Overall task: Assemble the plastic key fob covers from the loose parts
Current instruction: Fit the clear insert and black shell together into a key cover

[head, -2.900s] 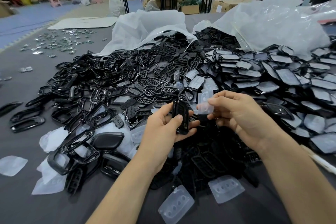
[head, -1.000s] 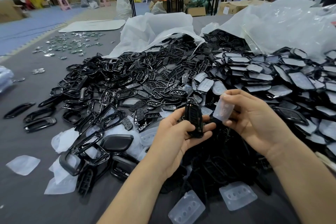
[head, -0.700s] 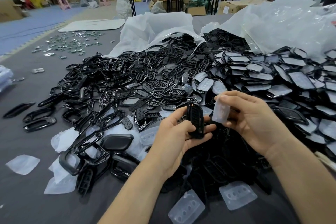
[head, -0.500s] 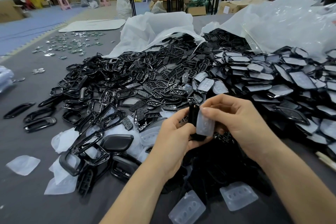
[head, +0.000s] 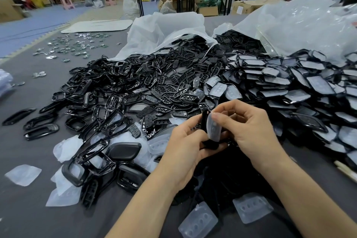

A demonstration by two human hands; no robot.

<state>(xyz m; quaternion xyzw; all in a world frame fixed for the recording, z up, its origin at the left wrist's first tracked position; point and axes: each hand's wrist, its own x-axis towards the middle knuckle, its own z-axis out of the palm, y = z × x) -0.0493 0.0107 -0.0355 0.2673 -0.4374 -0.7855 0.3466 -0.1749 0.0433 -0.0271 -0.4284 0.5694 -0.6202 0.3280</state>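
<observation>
Gripping stiff, light shell [head: 204,120] in left hand [head: 185,147]; pinching soft pad [head: 212,128] by edge in right hand [head: 251,129]. Probably floppy.

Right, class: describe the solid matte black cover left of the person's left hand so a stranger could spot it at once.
Find the big heap of black parts on the grey table. At its near left edge, just left of the left hand, lies the matte black cover. It alone is solid and dull; its neighbours are glossy open frames and translucent button pads.
</observation>
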